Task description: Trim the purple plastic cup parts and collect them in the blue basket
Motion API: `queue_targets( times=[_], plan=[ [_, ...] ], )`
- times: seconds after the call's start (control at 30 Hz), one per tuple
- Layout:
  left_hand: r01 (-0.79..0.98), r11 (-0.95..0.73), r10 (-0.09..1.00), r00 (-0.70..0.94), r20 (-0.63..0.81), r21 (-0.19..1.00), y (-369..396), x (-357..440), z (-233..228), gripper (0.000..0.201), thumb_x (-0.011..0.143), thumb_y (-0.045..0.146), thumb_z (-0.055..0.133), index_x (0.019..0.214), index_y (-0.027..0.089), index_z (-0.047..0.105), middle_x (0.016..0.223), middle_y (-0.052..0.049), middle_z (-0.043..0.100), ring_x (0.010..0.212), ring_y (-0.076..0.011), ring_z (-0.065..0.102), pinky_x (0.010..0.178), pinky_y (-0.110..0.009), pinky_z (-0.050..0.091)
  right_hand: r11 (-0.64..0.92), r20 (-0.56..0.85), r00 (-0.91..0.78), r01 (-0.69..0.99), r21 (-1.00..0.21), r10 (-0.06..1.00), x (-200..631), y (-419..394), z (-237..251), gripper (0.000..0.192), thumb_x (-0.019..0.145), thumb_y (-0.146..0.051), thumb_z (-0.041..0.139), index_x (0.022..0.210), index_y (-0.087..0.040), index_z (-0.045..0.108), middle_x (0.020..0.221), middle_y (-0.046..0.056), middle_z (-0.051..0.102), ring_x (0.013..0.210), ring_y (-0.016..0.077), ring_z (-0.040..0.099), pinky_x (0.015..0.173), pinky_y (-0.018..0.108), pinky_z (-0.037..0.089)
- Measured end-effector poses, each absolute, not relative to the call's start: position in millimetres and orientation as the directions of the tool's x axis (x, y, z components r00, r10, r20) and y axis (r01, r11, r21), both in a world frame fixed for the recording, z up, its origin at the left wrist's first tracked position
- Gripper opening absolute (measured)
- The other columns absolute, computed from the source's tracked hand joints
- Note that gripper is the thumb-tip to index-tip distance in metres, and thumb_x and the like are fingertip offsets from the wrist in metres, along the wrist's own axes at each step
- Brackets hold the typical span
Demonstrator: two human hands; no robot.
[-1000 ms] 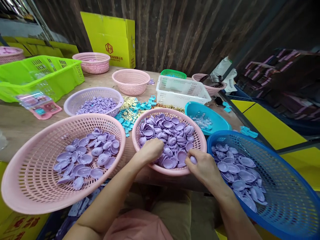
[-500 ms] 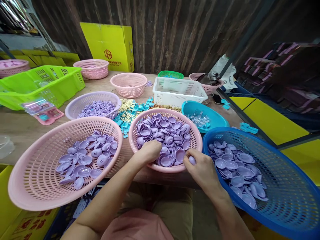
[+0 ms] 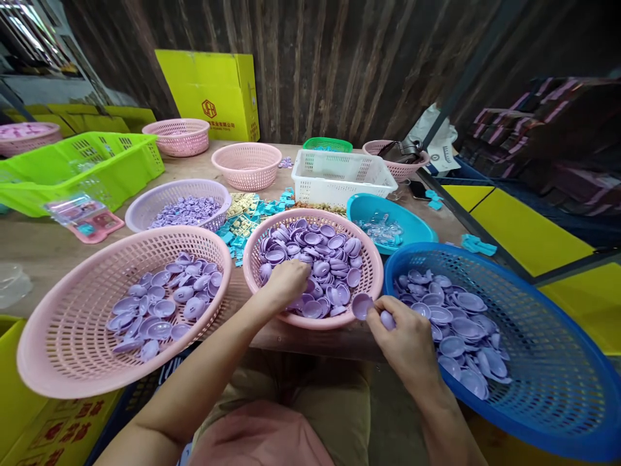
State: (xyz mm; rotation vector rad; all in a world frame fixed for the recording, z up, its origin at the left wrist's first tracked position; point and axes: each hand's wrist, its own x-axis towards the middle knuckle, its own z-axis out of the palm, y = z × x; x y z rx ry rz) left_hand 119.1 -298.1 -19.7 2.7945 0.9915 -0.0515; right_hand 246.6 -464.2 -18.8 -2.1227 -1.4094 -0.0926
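Note:
A round pink basket (image 3: 376, 285) in front of me holds a heap of small purple oval plastic shells (image 3: 321, 268). My left hand (image 3: 289, 282) is over the left side of this heap with its fingers curled down; whatever they grip is hidden. At the basket's right front rim, my right hand (image 3: 400, 333) is closed on purple shells. One cupped shell (image 3: 361, 306) sticks out from its fingertips, and another purple piece (image 3: 387, 319) shows between the fingers.
A larger pink basket (image 3: 58, 336) on the left and a blue basket (image 3: 557, 362) on the right hold similar shells. Behind stand a lilac basket (image 3: 140, 197), a white crate (image 3: 339, 188), a turquoise tub (image 3: 422, 233) and a green crate (image 3: 126, 175). Turquoise and cream parts lie loose between them.
My right hand has moved slightly right and down, and a cupped shell now shows at its fingertips. My left hand has shifted a little left and up over the heap.

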Motion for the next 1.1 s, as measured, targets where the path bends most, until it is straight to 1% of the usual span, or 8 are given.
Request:
queue_targets(
  times=[0.17, 0.3, 0.43, 0.6, 0.7, 0.87, 1.0, 1.1],
  plan=[
    [0.549, -0.713, 0.663, 0.731, 0.164, 0.436, -306.7, 115.9, -5.3, 0.008, 0.074, 0.015, 0.053, 0.076, 0.015, 0.061, 0.074, -0.003, 0.063, 0.069, -0.0144, 0.057, 0.064, -0.023, 0.042, -0.34, 0.373, 0.5, 0.843, -0.416, 0.782, 252.3, -471.8, -19.0, 0.02, 0.078, -0.026, 0.041, 0.059, -0.021, 0.047, 0.058, 0.001, 0.054, 0.053, 0.0135, 0.047, 0.056, 0.025, 0.03],
    [0.267, -0.636, 0.607, 0.752, 0.256, 0.724, -338.4, 154.7, 15.6, 0.012, 0.074, 0.013, 0.05, 0.075, 0.014, 0.061, 0.064, 0.002, 0.059, 0.059, -0.0095, 0.052, 0.058, -0.019, 0.04, -0.558, 0.443, 0.661, 0.749, -0.356, 0.605, 274.2, -483.5, -0.8, 0.018, 0.075, -0.028, 0.043, 0.061, -0.02, 0.05, 0.058, 0.003, 0.054, 0.056, 0.0166, 0.047, 0.056, 0.027, 0.029],
    [0.049, -0.628, 0.47, 0.819, 0.329, 0.776, -377.4, 216.9, 17.7, 0.021, 0.077, 0.018, 0.046, 0.092, 0.015, 0.061, 0.091, -0.004, 0.059, 0.083, -0.0137, 0.055, 0.075, -0.024, 0.044, -0.75, 0.5, 0.738, 0.619, -0.235, 0.453, 310.4, -501.9, 17.3, 0.019, 0.076, -0.03, 0.041, 0.071, -0.019, 0.056, 0.074, 0.01, 0.057, 0.073, 0.0242, 0.049, 0.061, 0.032, 0.032],
    [0.002, -0.746, 0.225, 0.942, 0.25, 0.666, -393.4, 238.4, 0.5, 0.07, 0.068, 0.035, 0.062, 0.13, 0.017, 0.034, 0.133, -0.019, 0.032, 0.119, -0.0322, 0.036, 0.09, -0.046, 0.038, -0.85, 0.395, 0.814, 0.51, -0.132, 0.426, 336.1, -521.6, 11.9, 0.041, 0.077, -0.043, 0.043, 0.102, -0.014, 0.057, 0.101, 0.021, 0.053, 0.094, 0.0371, 0.045, 0.065, 0.042, 0.035],
    [0.039, -0.816, 0.232, 0.936, 0.265, 0.577, -374.8, 208.1, 1.1, 0.055, 0.076, 0.023, 0.054, 0.127, 0.011, 0.036, 0.123, -0.018, 0.044, 0.111, -0.0259, 0.045, 0.089, -0.038, 0.041, -0.734, 0.492, 0.72, 0.645, -0.213, 0.489, 320.0, -518.0, 2.9, 0.038, 0.079, -0.039, 0.042, 0.104, -0.013, 0.055, 0.1, 0.019, 0.054, 0.095, 0.0341, 0.047, 0.072, 0.043, 0.037],
    [0.355, -0.89, 0.354, 0.934, -0.056, 0.285, -324.1, 147.9, 7.2, 0.021, 0.078, 0.013, 0.045, 0.094, 0.012, 0.058, 0.096, -0.011, 0.062, 0.089, -0.0214, 0.059, 0.076, -0.031, 0.046, -0.215, 0.56, 0.384, 0.914, -0.345, 0.734, 265.2, -471.0, -12.8, 0.02, 0.083, -0.026, 0.041, 0.093, -0.018, 0.057, 0.09, 0.008, 0.058, 0.086, 0.0209, 0.053, 0.077, 0.033, 0.04],
    [0.366, -0.922, 0.315, 0.899, -0.304, 0.126, -309.1, 128.6, -6.2, 0.016, 0.075, 0.014, 0.051, 0.086, 0.013, 0.063, 0.088, -0.011, 0.065, 0.084, -0.0224, 0.061, 0.069, -0.029, 0.047, -0.138, 0.184, 0.206, 0.935, -0.326, 0.961, 245.5, -418.4, -21.7, 0.019, 0.081, -0.017, 0.043, 0.087, -0.018, 0.061, 0.088, 0.007, 0.061, 0.084, 0.0183, 0.055, 0.075, 0.029, 0.04],
    [0.379, -0.919, 0.319, 0.876, -0.361, 0.108, -310.2, 129.3, -21.2, 0.018, 0.075, 0.016, 0.05, 0.087, 0.012, 0.063, 0.085, -0.013, 0.065, 0.082, -0.0241, 0.062, 0.067, -0.03, 0.048, -0.188, -0.138, 0.156, 0.947, -0.262, 0.978, 244.0, -390.0, -22.8, 0.017, 0.074, -0.02, 0.054, 0.089, -0.02, 0.063, 0.087, 0.005, 0.064, 0.079, 0.0181, 0.058, 0.067, 0.027, 0.039]
  ],
)
